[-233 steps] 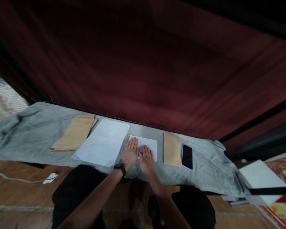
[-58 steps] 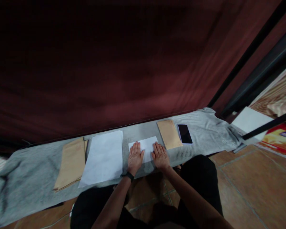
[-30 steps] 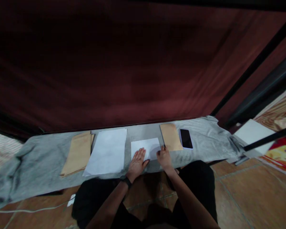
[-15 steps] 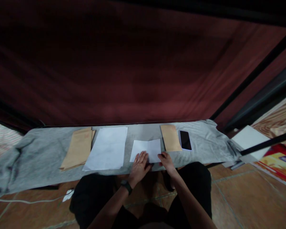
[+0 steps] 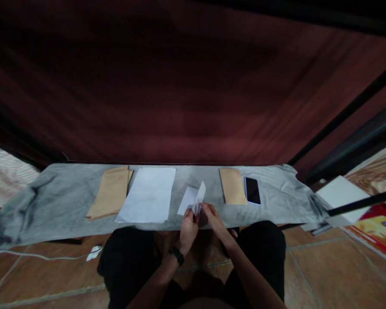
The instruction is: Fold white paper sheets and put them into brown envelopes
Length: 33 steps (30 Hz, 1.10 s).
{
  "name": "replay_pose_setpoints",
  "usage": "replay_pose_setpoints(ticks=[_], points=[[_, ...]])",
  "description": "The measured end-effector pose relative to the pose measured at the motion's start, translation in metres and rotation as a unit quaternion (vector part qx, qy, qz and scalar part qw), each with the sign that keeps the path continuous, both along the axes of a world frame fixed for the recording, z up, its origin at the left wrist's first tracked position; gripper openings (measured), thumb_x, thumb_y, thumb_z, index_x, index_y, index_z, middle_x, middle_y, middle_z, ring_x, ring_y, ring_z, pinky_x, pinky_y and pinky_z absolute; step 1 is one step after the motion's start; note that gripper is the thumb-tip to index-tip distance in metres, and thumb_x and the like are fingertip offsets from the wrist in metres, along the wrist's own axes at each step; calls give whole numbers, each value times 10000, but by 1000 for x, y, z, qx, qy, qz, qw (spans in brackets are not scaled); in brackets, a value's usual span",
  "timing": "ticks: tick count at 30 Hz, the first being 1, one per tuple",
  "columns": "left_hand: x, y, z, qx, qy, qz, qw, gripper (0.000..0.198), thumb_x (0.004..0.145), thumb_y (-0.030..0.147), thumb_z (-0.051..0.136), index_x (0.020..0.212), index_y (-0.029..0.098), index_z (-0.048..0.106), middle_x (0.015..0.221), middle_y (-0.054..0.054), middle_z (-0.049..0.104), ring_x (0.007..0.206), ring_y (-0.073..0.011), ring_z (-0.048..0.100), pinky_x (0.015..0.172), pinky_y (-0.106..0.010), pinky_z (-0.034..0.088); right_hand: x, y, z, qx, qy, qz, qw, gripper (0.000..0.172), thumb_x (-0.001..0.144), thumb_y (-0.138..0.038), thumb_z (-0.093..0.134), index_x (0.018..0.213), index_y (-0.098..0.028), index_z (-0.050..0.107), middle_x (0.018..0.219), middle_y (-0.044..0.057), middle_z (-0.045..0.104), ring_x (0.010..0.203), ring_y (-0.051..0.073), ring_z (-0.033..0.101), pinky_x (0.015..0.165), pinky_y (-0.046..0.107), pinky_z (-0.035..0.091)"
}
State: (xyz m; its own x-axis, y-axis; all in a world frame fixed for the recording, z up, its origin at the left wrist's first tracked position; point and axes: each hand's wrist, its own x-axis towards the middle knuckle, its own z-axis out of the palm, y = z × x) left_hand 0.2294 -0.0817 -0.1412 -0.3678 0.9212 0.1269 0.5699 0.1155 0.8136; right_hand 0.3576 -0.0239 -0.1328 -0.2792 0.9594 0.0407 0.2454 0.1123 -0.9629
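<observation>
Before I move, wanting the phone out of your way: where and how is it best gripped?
Take the phone by its long edges near the far end, probably from above and the right: it lies flat, and the nearest envelope crowds its left edge most at the near end.

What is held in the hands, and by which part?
The small folded white paper sheet: the left hand holds its near edge by the fold; the right hand touches the raised flap low down, grip unclear.
</observation>
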Motion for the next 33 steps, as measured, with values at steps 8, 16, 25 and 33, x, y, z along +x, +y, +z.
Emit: replay_pose_setpoints(ticks=[8,16,25,33], points=[[-14,7,-5,-87,-104,69,988,138,832,209,552,941,153,616,744,-43,703,658,-189,678,604,-272,505,-16,10,-20,174,-162,31,971,358,888,-128,499,1190,-203,675,1324,119,631,1288,253,532,1119,469,427],[-30,15,5,-117,-105,-49,986,187,788,152,580,950,149,675,720,-20,719,622,-171,671,596,-257,511,-1,31,-26,170,-155,-56,972,455,912,-193,457,1357,-172,545,1418,156,540,1331,257,496,1106,459,438],[-63,12,23,-116,-13,-103,988,203,863,210,569,975,183,737,971,-101,758,939,-254,707,866,-363,527,53,36,-25,68,-99,-49,992,193,815,-278,575,932,-208,713,966,79,737,982,263,663,961,458,512],[-74,-5,13,-21,113,-222,968,421,815,25,516,1087,251,744,1138,-44,735,1114,-207,646,1017,-387,519,62,13,-21,119,-121,76,982,307,767,-110,607,1006,-245,743,1200,83,700,1215,263,580,1096,478,423]])
